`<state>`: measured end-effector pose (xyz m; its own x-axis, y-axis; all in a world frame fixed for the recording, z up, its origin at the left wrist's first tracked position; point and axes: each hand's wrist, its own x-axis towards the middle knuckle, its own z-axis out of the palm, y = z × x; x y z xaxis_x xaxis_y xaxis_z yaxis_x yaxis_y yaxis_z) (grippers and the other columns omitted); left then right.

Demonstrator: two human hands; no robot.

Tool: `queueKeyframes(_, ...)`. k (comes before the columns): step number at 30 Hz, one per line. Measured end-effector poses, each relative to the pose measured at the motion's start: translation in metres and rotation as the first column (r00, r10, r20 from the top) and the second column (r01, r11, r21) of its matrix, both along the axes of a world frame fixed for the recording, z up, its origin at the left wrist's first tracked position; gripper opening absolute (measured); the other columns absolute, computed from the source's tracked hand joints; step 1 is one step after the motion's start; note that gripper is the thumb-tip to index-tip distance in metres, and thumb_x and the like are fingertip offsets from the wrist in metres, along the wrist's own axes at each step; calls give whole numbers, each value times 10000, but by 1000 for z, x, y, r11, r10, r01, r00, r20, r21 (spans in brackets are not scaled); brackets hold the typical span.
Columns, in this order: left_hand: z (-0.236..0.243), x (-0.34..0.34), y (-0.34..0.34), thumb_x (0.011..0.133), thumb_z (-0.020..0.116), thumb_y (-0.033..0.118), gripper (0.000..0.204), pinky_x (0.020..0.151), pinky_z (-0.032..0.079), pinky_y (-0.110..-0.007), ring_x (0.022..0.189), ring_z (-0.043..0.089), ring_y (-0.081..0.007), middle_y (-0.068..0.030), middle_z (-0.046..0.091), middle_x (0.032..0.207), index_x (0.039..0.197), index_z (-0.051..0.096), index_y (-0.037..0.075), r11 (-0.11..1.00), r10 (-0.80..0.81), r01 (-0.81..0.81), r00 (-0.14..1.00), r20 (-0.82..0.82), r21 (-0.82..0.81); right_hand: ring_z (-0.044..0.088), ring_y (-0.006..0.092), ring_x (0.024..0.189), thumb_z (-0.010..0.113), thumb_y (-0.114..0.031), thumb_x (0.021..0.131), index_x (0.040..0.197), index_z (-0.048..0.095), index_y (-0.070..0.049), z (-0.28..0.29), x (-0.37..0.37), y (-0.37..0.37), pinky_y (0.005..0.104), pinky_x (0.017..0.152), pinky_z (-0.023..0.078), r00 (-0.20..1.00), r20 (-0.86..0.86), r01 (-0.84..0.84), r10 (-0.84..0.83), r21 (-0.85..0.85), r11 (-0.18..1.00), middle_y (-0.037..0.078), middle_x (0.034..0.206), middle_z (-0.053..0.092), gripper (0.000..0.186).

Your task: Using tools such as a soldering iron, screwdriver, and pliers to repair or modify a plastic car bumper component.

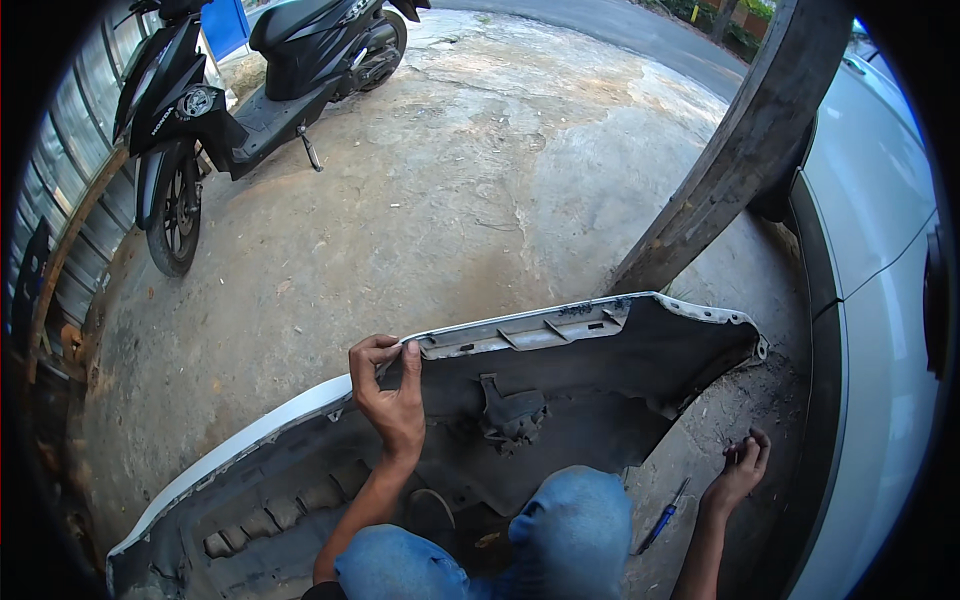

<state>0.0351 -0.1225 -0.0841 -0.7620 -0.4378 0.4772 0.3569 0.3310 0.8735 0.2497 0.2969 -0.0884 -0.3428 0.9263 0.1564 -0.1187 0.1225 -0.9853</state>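
A car bumper (600, 390) with a white outer edge and a dark, dirty inner side lies across the lower view, inner side up. My left hand (388, 395) grips its upper edge, thumb and fingers pressed to the rim. A loose-looking dark bracket (510, 410) sits on the inner side. My right hand (735, 475) is low at the right, beside the bumper, its fingers curled; what they hold, if anything, is too small to make out. A screwdriver (662, 520) with a blue handle lies on the concrete just left of that hand. My jean-covered knees (570, 520) are at the bottom.
A black scooter (280, 130) stands at the upper left beside a corrugated metal fence (70, 170). A wooden post (730, 150) rises behind the bumper's right end. A white car (870, 420) fills the right side. The concrete floor (430, 220) runs back to a road (660, 25).
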Motion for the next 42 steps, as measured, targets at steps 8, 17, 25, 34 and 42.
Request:
queueKeyframes(8, -12, -6, 8, 1032, 764, 135, 196, 954, 505, -311, 1061, 597, -157, -104, 616, 1196, 1033, 598, 31, 981, -118, 109, 992, 45, 162, 573, 124, 685, 585, -223, 1050, 1160, 679, -46, -205, 151, 43, 309, 587, 495, 810, 526, 393, -260, -158, 906, 38, 943, 610, 229)
queueKeyframes(17, -8, -16, -14, 1059, 741, 172, 220, 1020, 555, -365, 1079, 658, -207, -136, 658, 1138, 1044, 611, -6, 995, -82, 76, 990, 114, 60, 548, 154, 513, 613, -263, 1001, 1073, 648, -35, -225, 142, 19, 321, 456, 470, 770, 574, 548, -277, -375, 747, 49, 749, 580, 242)
queueKeyframes(25, -4, -2, -13, 1063, 724, 146, 182, 966, 513, -328, 1069, 609, -183, -112, 623, 1172, 1040, 598, 17, 990, -114, 100, 985, 132, 102, 612, 488, 1276, 877, -505, 765, 1214, 684, 29, -263, 195, 51, 536, 1072, 523, 74, 994, 361, -79, 47, 932, 333, 1340, 630, 724)
queueKeyframes(34, -1, -2, 0, 1017, 780, 141, 213, 927, 502, -327, 1018, 597, -158, -101, 626, 1140, 1019, 595, 36, 984, -109, 94, 990, 92, 149, 775, 345, 936, 842, -321, 901, 1172, 798, -12, -255, 224, 46, 473, 856, 572, 81, 988, -16, -129, 130, 991, 203, 975, 806, 413)
queueKeyframes(42, 2, -3, 10, 995, 807, 180, 246, 961, 475, -344, 1017, 598, -183, -95, 632, 1082, 977, 618, 24, 991, -55, 48, 997, 56, 127, 759, 225, 1004, 645, -342, 1075, 1510, 550, -86, -87, 91, -1, 335, 706, 528, 894, 448, 109, 15, -249, 962, 155, 1258, 759, 513)
